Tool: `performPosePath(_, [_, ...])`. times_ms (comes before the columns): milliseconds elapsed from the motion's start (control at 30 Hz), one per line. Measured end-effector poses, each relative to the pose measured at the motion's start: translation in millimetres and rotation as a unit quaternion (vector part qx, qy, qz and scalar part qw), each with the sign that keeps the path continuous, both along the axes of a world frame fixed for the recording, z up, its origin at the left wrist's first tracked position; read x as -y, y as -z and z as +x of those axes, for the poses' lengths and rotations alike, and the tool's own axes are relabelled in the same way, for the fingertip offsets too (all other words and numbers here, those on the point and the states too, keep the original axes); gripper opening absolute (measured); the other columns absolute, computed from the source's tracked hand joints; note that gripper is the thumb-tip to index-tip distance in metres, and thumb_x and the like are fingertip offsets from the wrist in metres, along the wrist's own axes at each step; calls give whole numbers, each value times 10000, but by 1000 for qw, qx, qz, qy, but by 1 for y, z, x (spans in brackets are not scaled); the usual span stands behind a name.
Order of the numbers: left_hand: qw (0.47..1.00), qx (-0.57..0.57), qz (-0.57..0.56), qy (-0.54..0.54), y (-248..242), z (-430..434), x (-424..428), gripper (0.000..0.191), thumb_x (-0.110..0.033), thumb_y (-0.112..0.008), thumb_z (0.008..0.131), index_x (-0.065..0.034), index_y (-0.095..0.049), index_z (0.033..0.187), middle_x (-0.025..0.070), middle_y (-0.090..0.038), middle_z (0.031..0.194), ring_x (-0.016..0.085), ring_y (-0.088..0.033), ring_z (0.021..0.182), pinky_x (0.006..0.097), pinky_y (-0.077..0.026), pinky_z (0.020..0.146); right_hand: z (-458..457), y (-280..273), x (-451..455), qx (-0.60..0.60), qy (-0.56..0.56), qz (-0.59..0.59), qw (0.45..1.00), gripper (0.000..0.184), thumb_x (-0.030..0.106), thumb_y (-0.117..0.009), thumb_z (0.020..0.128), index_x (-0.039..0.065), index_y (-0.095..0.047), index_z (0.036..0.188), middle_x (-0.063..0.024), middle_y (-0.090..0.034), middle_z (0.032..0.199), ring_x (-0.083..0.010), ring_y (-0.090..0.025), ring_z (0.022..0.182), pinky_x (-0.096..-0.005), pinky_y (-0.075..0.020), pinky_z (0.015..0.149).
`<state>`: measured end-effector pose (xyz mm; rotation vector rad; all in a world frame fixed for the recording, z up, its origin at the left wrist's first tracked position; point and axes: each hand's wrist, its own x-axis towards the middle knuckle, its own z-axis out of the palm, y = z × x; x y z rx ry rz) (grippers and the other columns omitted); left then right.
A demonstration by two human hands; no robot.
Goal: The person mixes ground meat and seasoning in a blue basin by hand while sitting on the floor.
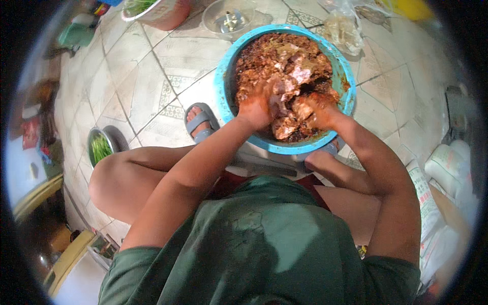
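A blue plastic basin [352, 93] stands on the tiled floor between my feet. It is filled with brown-red minced meat [282, 57], coated with dark seasoning, and paler pink lumps show in the middle. My left hand [259, 105] is pushed into the left side of the meat, its fingers sunk out of sight. On the right, my right hand [320, 108] is in the meat too, beside a loose lump, with its fingers mostly covered. Smears of the mix cling to both hands and to the basin's inner wall.
Beyond the basin sits a clear processor bowl [228, 19] with a metal blade. A reddish tub [167, 15] of greens stands at its left. A metal bowl [100, 146] of cut greens is by my left knee. Plastic bags [343, 32] lie far right; white sacks [448, 166] stand at right.
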<state>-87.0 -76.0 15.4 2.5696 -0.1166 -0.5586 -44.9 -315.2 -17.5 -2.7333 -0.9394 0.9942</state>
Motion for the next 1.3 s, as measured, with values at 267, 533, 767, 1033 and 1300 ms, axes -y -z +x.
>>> performPosePath(267, [977,-79,57,190,1,-20,32,694,-457,-459,788,-105,-224,1338,267,-103,1376,398,-341,1179,430,-354,928,-22,21,-45,-30,-22,-158,987,729,285,-527,747,153,-160,1363,-125,-103,1419,-356,-76,1297,-432,-151,1053])
performPosePath(533, [979,-6,101,174,50,-11,55,430,-248,-563,690,-83,-503,1083,208,-463,1125,339,-538,946,432,-466,744,-1,110,-43,162,109,-70,978,197,228,-422,816,73,-542,838,-115,-548,820,-253,-519,819,-354,-435,725])
performPosePath(767, [974,-77,96,189,46,26,50,251,-235,-525,704,-79,-629,871,127,-627,897,276,-605,845,383,-482,727,25,31,-43,-49,24,-96,994,470,164,-554,725,103,-448,1178,-181,-543,1063,-315,-516,998,-365,-433,841])
performPosePath(1033, [972,-82,36,216,140,29,46,213,-252,-492,754,-96,-636,771,135,-624,832,280,-608,777,391,-481,633,-10,-3,18,124,-43,79,988,787,259,-642,679,153,-240,1348,-179,-255,1359,-310,-240,1257,-363,-226,1029])
performPosePath(1300, [816,-364,-329,-305,127,14,18,202,-235,-440,843,-73,-557,877,89,-590,760,239,-562,656,395,-450,573,7,117,-1,32,205,35,978,378,273,-297,899,75,-471,1171,-164,-520,1129,-305,-502,1012,-348,-403,882])
